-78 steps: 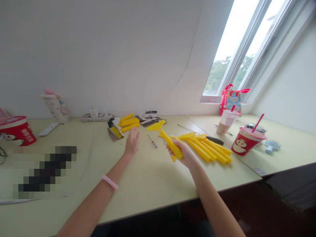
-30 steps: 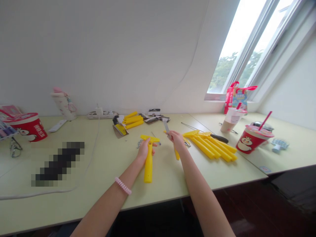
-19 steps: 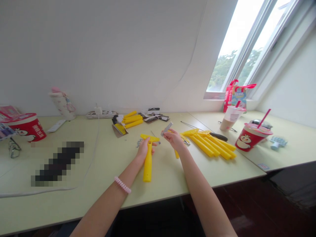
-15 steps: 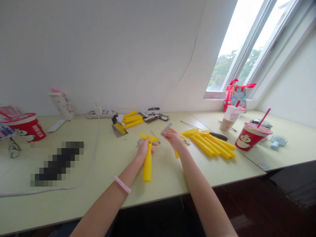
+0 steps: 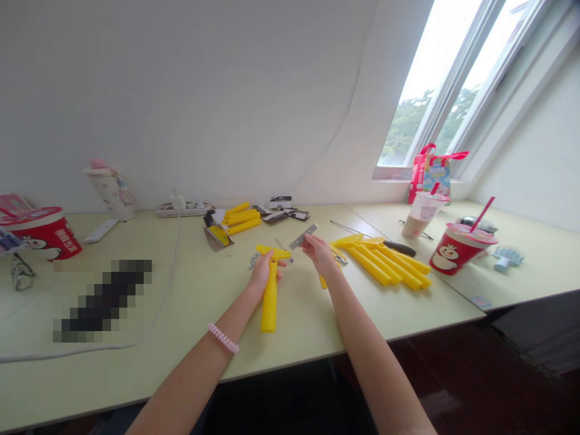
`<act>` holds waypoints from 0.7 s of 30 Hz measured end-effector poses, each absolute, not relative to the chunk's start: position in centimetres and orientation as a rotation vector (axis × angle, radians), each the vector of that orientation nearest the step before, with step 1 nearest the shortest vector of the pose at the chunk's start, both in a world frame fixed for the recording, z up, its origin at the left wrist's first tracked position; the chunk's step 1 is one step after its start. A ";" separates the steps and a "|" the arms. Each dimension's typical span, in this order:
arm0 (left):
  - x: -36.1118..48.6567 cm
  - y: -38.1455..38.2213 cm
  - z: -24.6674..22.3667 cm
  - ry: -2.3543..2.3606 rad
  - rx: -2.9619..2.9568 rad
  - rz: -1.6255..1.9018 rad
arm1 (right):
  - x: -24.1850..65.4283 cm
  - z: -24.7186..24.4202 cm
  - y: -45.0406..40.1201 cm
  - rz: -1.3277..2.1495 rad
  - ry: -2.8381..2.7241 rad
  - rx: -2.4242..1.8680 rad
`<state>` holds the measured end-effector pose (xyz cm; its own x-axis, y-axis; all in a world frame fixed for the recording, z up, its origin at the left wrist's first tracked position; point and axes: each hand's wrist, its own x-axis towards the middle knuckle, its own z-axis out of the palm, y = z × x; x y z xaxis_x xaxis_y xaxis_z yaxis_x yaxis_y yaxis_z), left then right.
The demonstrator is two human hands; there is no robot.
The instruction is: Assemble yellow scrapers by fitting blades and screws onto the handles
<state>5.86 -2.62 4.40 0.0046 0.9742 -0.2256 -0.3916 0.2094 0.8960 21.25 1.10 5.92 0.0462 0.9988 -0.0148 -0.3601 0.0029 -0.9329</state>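
Nearby, yellow tools [image 5: 371, 266] lay rightward, metal bits [image 5: 254, 260] beside the left hand [image 5: 261, 273]; its fingers clamped a scraper [image 5: 270, 296], its long handle pointing nearward (the right hand [image 5: 321, 252] pinched a blade [image 5: 299, 240], far end rightward).

We look from one head-worn camera, facing forward and down across the table [image 5: 299, 326]. We view the left hand [image 5: 260, 278] and right hand [image 5: 321, 257] from above, nearby, with the wall [image 5: 226, 109] beyond.
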 end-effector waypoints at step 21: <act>5.7 -2.7 4.3 1.073 0.780 1.228 | 21.1 5.9 1.5 1.283 -0.793 -0.868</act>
<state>5.75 -2.67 4.33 -0.0053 0.9767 -0.2147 -0.3437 0.1999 0.9176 21.14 1.50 5.91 0.1220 0.9923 0.0191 -0.4609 0.0737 -0.8844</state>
